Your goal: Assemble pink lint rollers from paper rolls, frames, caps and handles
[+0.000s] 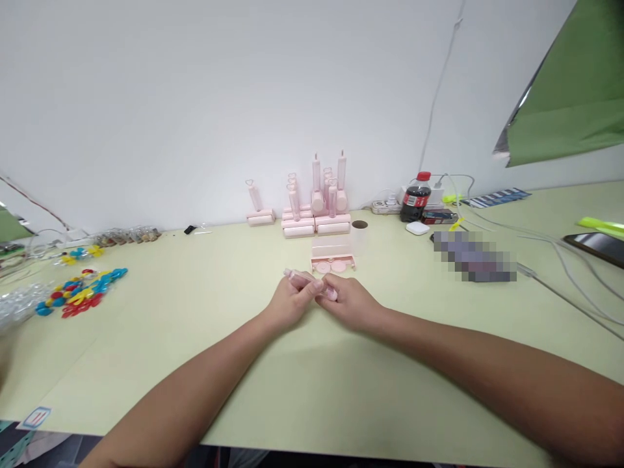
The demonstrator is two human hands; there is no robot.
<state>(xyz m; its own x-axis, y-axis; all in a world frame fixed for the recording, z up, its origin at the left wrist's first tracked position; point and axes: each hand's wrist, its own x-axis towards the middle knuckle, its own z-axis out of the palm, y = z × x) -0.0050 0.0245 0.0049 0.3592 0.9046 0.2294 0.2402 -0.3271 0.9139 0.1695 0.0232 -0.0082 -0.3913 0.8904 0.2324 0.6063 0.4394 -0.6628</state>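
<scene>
Both hands meet over the middle of the table. Closed around the left part of a pale pink, partly clear tube [302,279] is my left hand [287,302]. My right hand [355,303] grips its right end, and my fingers cover much of the tube. Just beyond them lies an open pink case [332,248] with two round pink shapes inside. Farther back, against the wall, several pink rollers in cases [299,227] stand with upright clear handles, some topped by heart-shaped loops.
A cardboard-cored white roll [359,235] stands right of the case. Farther right are a cola bottle [416,198], a white box [418,228], a blurred-out dark object [472,257], cables and a phone [597,248]. Colourful plastic pieces [82,292] and clear bags [24,302] lie left.
</scene>
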